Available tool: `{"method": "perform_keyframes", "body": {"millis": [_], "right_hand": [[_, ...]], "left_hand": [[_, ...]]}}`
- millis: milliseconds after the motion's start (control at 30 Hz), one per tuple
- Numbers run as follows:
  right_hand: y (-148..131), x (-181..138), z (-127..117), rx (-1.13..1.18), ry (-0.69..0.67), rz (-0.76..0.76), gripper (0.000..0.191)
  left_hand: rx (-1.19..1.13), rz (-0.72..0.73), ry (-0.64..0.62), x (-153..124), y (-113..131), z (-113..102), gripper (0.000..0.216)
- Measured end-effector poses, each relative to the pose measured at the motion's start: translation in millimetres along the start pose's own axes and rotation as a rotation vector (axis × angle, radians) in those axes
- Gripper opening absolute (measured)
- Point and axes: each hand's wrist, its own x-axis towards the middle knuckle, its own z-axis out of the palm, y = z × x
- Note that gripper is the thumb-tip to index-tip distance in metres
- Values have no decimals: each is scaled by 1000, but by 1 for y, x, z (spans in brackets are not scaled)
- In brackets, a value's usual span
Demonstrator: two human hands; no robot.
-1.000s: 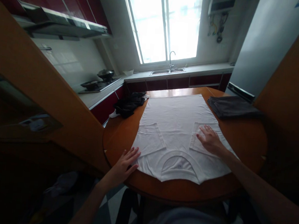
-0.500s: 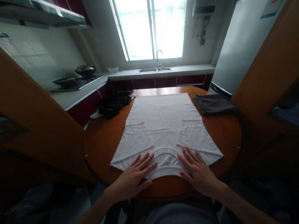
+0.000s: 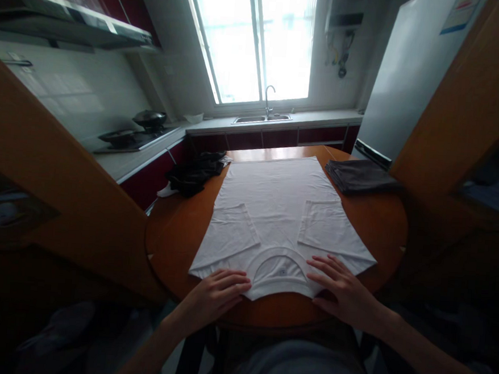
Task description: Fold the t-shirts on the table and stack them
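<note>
I see the white short-sleeved T-shirt (image 3: 275,183) spread flat across the round wooden table (image 3: 172,221), its collar (image 3: 279,287) towards me and its hem at the far side. Both sleeves (image 3: 232,228) lie turned inward over the body; fine creases cross the cloth. My left hand (image 3: 208,295) rests its slightly bent fingers beside the collar; my right hand (image 3: 347,290) touches the other side, fingers spread a little, thumb low. Whether either pinches fabric, I cannot tell.
</note>
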Motion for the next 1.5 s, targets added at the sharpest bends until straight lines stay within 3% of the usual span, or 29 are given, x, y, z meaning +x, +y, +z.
{"method": "perform_keyframes", "body": {"millis": [133,300,700,900,1300,1500], "right_hand": [[14,-9,-10,-43,83,-89,24],[31,-18,-25,-104,91,-114,20],[53,-29,-33,-199,99,-95,40],[72,-38,-32,-232,189,-27,35],[115,-49,-41,65,369,119,17],[121,-34,-51,269,384,237,24]], "left_hand": [[53,-16,17,-18,-9,-12,32],[133,-48,12,-42,-26,-26,33],[295,-122,25,-61,-48,-39,48],[304,-151,74,-70,-67,-41,47],[112,-144,210,-77,-83,-37,22],[-55,-288,287,-67,-90,-43,17]]}}
